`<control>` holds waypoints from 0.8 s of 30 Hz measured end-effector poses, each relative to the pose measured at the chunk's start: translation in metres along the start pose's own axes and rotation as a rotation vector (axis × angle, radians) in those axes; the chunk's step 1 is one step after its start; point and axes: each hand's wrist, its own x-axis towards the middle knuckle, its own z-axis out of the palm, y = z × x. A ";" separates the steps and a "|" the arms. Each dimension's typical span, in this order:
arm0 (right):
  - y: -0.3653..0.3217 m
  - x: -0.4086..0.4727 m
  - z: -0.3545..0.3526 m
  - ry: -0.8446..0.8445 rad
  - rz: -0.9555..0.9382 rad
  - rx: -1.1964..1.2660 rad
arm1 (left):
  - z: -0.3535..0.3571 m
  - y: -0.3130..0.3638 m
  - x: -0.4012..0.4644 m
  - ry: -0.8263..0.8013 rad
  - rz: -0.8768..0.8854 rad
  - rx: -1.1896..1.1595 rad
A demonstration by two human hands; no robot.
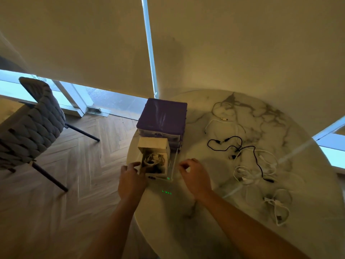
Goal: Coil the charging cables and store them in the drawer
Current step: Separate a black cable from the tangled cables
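Status: barely started, as far as I can judge. Your drawer (172, 166) is pulled out of the purple drawer unit (162, 116) at frame centre, near the table (205, 212) edge. Inside it sits a small open box (154, 146) with what looks like a cable bundle (154, 158) already in it; too dim to say whether it's neatly coiled.

Your left hand (131, 181) is at the drawer's left front corner, fingers spread and touching or nearly touching the box edge. I can't tell if it's actually gripping anything. Your right hand (196, 177) hovers just right of the drawer front, fingers loosely curled, empty, not on the drawer.

Left to do, all on the right half of the frame, well apart from the drawer:
- black cable (240, 146), loose, snaking across the middle of the table
- white cable (222, 122) above it, uncoiled, with a thin loop further up near the wall
- white tangle (250, 172) at centre right, overlapping the black cable's lower end
- white cable (278, 208) at lower right, partly looped, plug end showing

None of these are coiled. So likely one bundle stored, four or so outstanding; exact count is unclear where the white ones overlap.

Drawer room looks tight with that box in it. Coil small.

Chair (31, 124) at left is irrelevant.
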 end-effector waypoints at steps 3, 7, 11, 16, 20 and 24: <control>0.034 -0.012 -0.023 0.059 0.120 0.014 | 0.013 0.020 -0.016 0.017 0.120 0.028; 0.068 -0.028 -0.051 0.122 0.301 0.032 | 0.041 0.050 -0.039 -0.124 0.315 0.070; 0.090 -0.043 -0.078 0.197 0.388 -0.104 | 0.063 0.084 -0.058 -0.283 0.456 0.080; 0.115 -0.060 -0.101 0.218 0.338 -0.453 | 0.090 0.102 -0.074 -0.510 0.561 0.177; 0.127 -0.062 -0.109 0.003 0.359 -0.674 | 0.103 0.107 -0.085 -0.626 0.568 0.212; 0.133 -0.059 -0.110 0.002 0.296 -0.737 | 0.108 0.108 -0.088 -0.658 0.577 0.241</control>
